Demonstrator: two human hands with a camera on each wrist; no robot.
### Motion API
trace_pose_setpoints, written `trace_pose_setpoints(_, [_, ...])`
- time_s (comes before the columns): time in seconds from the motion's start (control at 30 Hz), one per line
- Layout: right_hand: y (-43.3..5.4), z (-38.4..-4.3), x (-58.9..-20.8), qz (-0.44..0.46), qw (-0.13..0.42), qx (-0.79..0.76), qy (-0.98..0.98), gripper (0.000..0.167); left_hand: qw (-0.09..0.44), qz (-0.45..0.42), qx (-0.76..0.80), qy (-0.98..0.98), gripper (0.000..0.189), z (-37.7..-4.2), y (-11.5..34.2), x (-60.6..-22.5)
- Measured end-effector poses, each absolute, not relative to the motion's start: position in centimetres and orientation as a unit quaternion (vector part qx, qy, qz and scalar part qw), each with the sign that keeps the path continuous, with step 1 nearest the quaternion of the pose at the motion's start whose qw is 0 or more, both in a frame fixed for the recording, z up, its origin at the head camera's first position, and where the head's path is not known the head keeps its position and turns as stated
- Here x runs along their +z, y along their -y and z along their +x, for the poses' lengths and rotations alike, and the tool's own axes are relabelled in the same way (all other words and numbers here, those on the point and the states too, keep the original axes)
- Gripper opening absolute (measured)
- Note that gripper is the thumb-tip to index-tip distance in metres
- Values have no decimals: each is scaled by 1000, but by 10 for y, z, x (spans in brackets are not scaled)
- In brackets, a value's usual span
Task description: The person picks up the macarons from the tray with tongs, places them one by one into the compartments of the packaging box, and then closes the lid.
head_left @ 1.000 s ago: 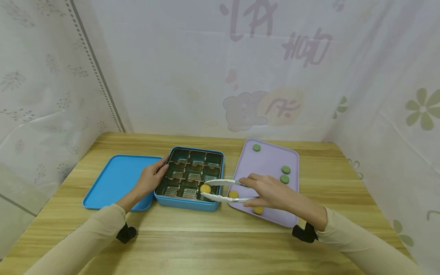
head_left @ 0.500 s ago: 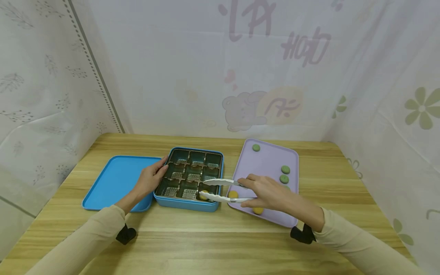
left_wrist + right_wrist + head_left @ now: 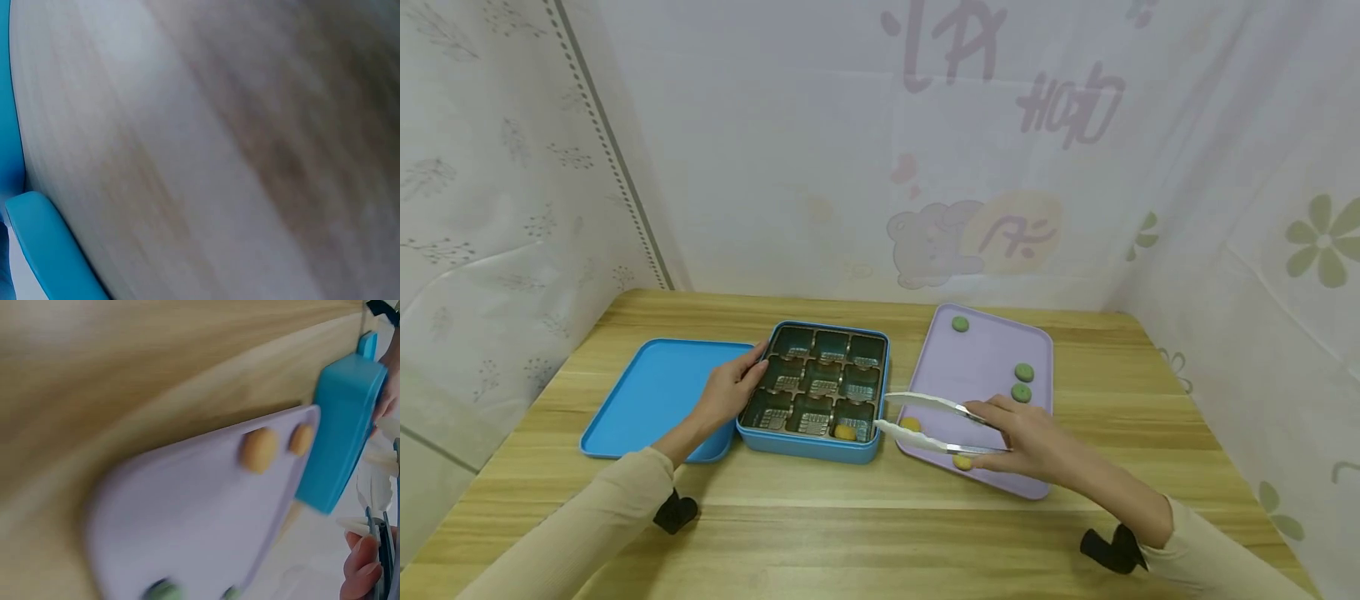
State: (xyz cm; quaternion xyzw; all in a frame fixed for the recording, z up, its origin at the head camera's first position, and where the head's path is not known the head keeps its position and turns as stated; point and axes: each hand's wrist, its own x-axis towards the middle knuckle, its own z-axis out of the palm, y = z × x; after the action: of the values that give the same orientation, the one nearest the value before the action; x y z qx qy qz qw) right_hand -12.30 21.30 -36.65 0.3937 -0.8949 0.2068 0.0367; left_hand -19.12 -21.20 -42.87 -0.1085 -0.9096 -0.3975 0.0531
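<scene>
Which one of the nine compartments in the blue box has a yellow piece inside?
The near right corner compartment, closest to the tongs: a yellow piece lies in it, while the others show none.

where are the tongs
Right of centre in the head view, the tongs are in the right hand, partly over the purple tray, tips near the blue box.

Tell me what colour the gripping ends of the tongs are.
The gripping ends of the tongs are white, as the head view shows best.
</scene>
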Motion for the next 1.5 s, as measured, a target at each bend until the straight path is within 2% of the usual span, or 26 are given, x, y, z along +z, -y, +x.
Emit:
trace_pose_setpoints(0.23, [-261,-103,-375,382,69,228,893,57,55,-101,-397,911,47,-192,213,-427])
trace_pose_setpoints(0.57, [-301,-88,-379,362,44,199,910,58,45,-102,-401,909,49,-191,214,-427])
trace_pose_setpoints(1.3, [-310,-88,-382,369,13,178,912,55,47,-97,-398,911,48,-190,212,-427])
trace_pose_setpoints(1.5, [-310,-88,-383,375,24,178,909,56,54,-101,-397,911,47,-189,211,-427])
